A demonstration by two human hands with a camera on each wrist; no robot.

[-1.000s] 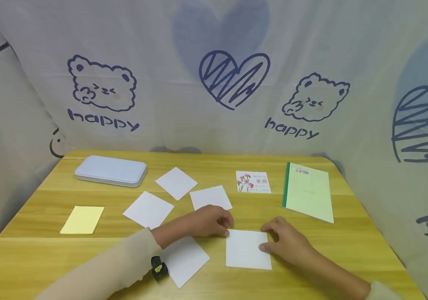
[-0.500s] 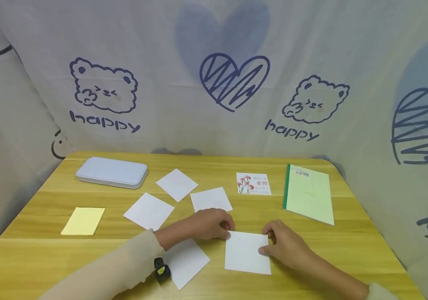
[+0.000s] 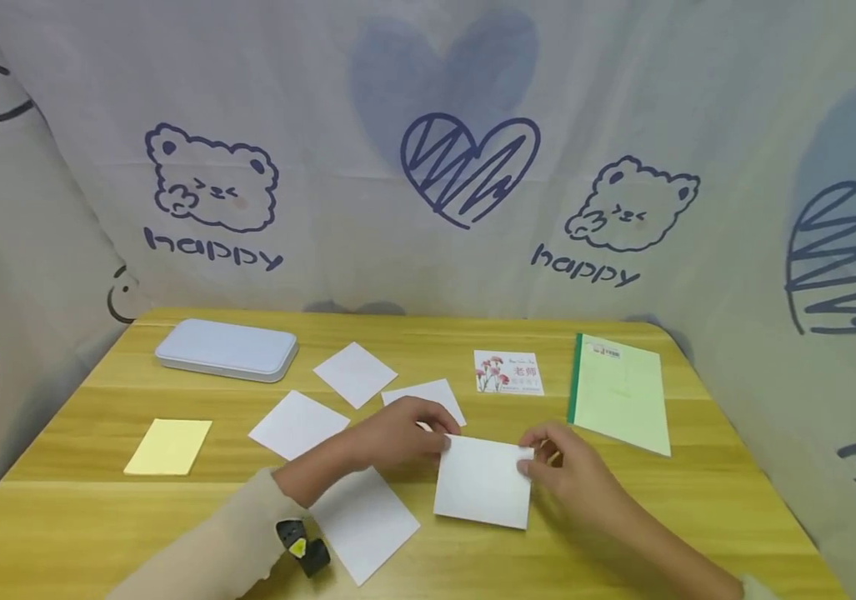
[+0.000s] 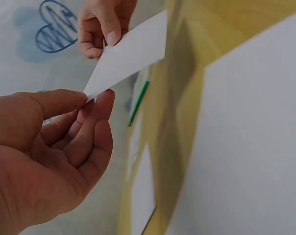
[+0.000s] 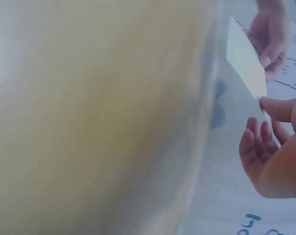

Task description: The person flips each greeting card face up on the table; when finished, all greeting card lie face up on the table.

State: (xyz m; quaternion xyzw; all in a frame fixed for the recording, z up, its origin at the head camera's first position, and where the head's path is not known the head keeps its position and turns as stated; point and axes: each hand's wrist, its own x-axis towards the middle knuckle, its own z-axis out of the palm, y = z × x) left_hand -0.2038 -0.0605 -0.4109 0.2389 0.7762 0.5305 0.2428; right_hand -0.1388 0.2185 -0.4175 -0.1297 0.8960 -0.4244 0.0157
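Between both hands is a blank white square card, lifted off the table, as the left wrist view shows. My left hand pinches its far left corner between thumb and fingers. At the far right corner, my right hand pinches it the same way, thumb on top. In the left wrist view the card slants away from the left hand toward the right. Beneath my left forearm lies another white square, partly covered. A third white square sits just behind the left hand.
Two more white squares lie left of centre. A yellow pad and a pale case are at left. A flower-printed card and a green notebook are at back right. A patterned curtain surrounds the table.
The white card stayed near the table, pinched at both far corners, then rose and shifted slightly left. Both hands moved with it. The view has tilted up a little.
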